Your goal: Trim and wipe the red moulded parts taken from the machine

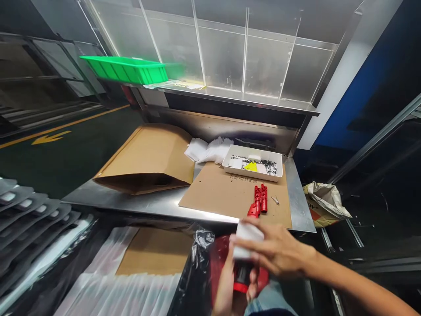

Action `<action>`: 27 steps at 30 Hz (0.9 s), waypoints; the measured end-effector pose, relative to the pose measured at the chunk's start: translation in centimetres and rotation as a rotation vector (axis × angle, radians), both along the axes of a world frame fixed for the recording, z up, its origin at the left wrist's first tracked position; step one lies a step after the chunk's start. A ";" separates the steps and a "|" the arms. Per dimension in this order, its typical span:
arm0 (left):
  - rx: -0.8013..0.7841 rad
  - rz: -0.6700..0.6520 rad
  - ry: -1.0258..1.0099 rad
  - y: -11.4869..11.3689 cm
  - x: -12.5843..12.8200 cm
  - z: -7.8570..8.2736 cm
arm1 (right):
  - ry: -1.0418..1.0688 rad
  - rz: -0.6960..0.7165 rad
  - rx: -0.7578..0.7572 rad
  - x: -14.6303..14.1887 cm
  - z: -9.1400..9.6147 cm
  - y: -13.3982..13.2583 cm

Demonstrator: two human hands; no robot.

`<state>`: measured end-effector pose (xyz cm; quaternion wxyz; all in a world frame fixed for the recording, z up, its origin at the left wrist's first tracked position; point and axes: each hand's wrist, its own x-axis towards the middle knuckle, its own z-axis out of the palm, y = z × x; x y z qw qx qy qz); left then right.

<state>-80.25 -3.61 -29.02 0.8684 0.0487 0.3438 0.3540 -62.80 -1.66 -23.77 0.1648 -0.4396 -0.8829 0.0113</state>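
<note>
Low at the front, my left hand [226, 283] is closed around a black-and-red part [242, 274], whose exact kind I cannot make out. My right hand [279, 250] grips a white sheet or sleeve [246, 239] against the upper end of that part, fingers laid across it. The picture is a little smeared there. Just beyond the hands, red plastic shell pieces [264, 197] lie on a cardboard sheet [213, 188], beside some small metal pins or screws [275, 200]. Another red piece [254, 210] shows right above the white sheet.
A white tray [279, 173] holds small dark bits and a yellow tag. Left of it lie white paper-like sleeves [213, 150] and an open brown cardboard bag [154, 153]. A green bin [131, 70] sits on the shelf above. Below is a box of translucent-wrapped items [125, 294].
</note>
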 end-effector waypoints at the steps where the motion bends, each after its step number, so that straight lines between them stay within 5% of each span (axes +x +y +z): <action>1: 0.042 -0.023 0.020 -0.1 0.1 -0.1 | 0.004 -0.054 -0.005 0.1 -0.1 0.1; 3: 0.140 -0.061 0.060 -0.1 0.2 0.0 | 0.032 -0.104 -0.001 0.1 -0.3 0.2; 7: 0.162 -0.057 0.168 -0.1 0.1 0.4 | 0.123 0.119 0.007 0.2 -0.7 0.4; 11: 0.206 -0.065 0.181 -0.3 0.0 0.9 | 0.178 -0.040 0.112 0.3 -0.9 1.1; 15: 0.222 -0.008 0.201 -0.7 0.1 1.0 | 0.286 0.103 0.144 -0.7 -0.7 0.7; 19: 0.224 0.030 0.177 -0.6 0.0 0.2 | 0.333 0.008 0.176 -1.8 -0.8 -0.3; 23: 0.215 -0.010 0.149 -0.3 -0.4 -0.4 | 0.342 0.128 0.108 -1.4 -1.3 -0.3; 27: 0.200 -0.123 -0.074 0.1 -1.1 0.5 | 0.278 -0.097 0.097 -0.1 -1.3 1.0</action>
